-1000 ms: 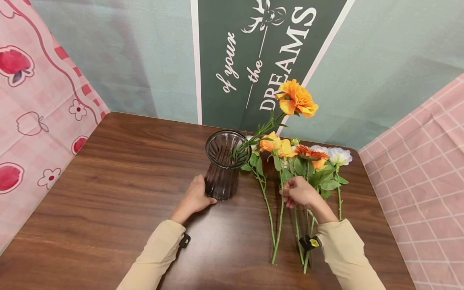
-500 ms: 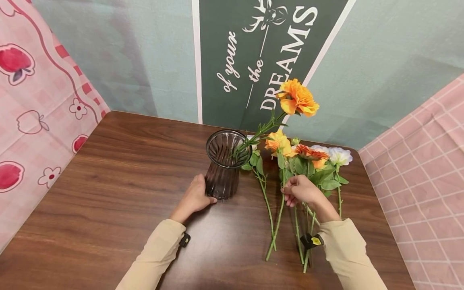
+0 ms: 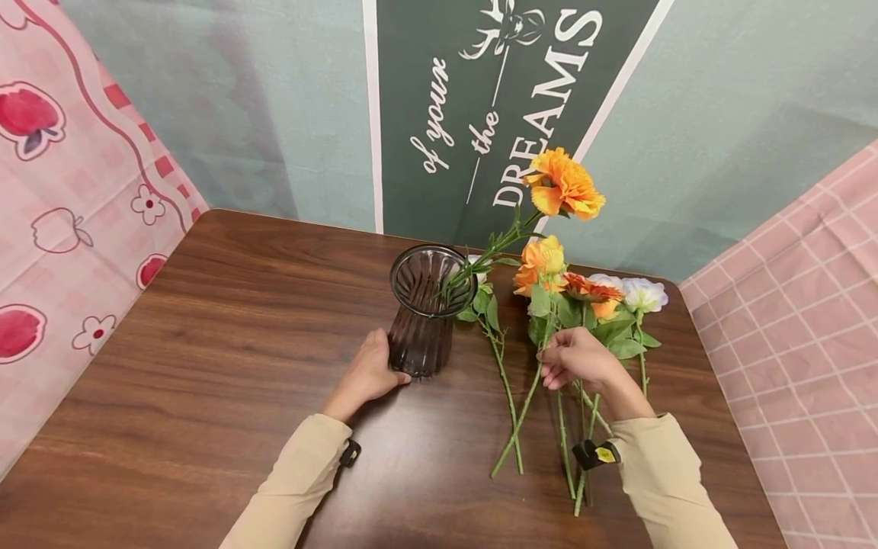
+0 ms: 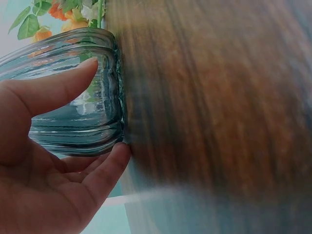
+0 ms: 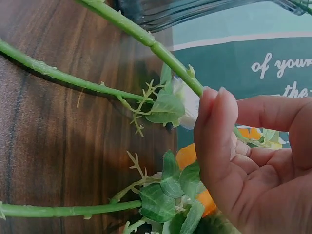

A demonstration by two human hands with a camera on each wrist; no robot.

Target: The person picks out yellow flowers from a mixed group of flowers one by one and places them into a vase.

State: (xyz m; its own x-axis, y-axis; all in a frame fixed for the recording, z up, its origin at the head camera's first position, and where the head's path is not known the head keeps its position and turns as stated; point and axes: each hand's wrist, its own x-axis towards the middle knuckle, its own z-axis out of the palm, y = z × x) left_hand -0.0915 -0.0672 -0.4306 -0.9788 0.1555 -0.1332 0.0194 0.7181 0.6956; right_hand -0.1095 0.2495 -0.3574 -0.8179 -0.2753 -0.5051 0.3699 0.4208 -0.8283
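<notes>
My left hand (image 3: 366, 374) grips the lower part of a dark, ribbed glass vase (image 3: 421, 343), thumb and fingers around its base in the left wrist view (image 4: 92, 107). One large orange flower (image 3: 564, 184) leans out of the vase to the right, its stem inside the rim. My right hand (image 3: 579, 360) pinches the green stem (image 5: 126, 24) of a yellow-orange flower (image 3: 542, 263) between thumb and fingertips. That stem slants down to the left, crossing another stem in the head view. Under and beside the right hand lie several more flowers, among them a rust-red one (image 3: 591, 290).
A pale lilac flower (image 3: 643, 295) lies at the right of the pile, near the back edge of the wooden table (image 3: 226, 328). Behind stands a blue-grey cloth backdrop with a dark lettered panel (image 3: 439, 206). Pink cloths hang at both sides.
The right hand has moved slightly right with the yellow-orange flower. Its head has swung up and right while the stem's lower end has swung left and up. Left hand and vase stay put.
</notes>
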